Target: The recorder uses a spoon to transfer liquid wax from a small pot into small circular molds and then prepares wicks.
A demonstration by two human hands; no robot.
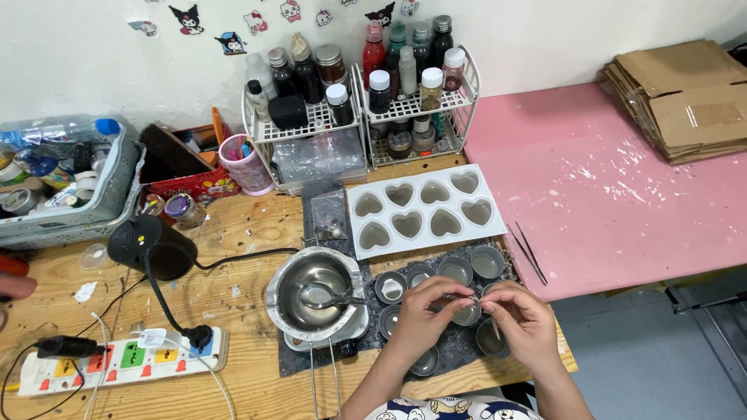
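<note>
My left hand (422,309) and my right hand (523,319) meet over a cluster of small round metal tins (455,270) on a dark mat. Together the fingertips pinch a thin wick with a small metal tab (472,299) above one tin (468,316). To the left stands a steel melting pot (314,292) on a small burner, a spoon resting inside. Behind the tins lies a white heart-shaped silicone mould (421,210) with several cavities.
Two wire racks of bottles (358,93) stand against the wall. A power strip (117,363), a black speaker-like device (152,247) and a grey basket (70,183) fill the left. Tweezers (529,253) lie on the pink board (607,187); folded cardboard (685,97) sits far right.
</note>
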